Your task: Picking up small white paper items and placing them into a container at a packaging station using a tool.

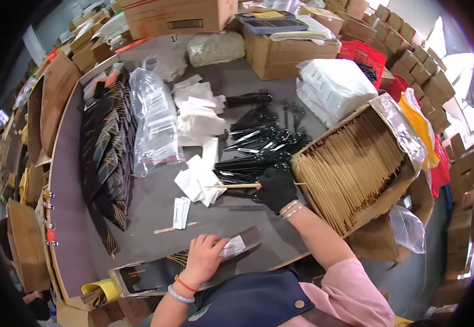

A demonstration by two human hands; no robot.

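Note:
My right hand (278,191), in a black glove, is closed around a pale wooden chopstick (234,186) that sticks out on both sides of it. Just beyond the glove lie piles of black plastic spoons (269,139) and other black cutlery (248,164). Close to my body, my bare left hand (204,255) bends its fingers over a long, flat black sleeve (163,272). A small white packet (234,245) shows at the sleeve's clear end, beside the fingertips. Whether the fingers touch this packet is hard to tell.
Small white packets (199,117) lie in a heap mid-table, beside a clear plastic bag (155,114). Stacked black sleeves (109,147) line the left side. A cardboard box (335,224) of wooden chopsticks stands at right, near a wrapped white bundle (335,90). Cartons crowd the back.

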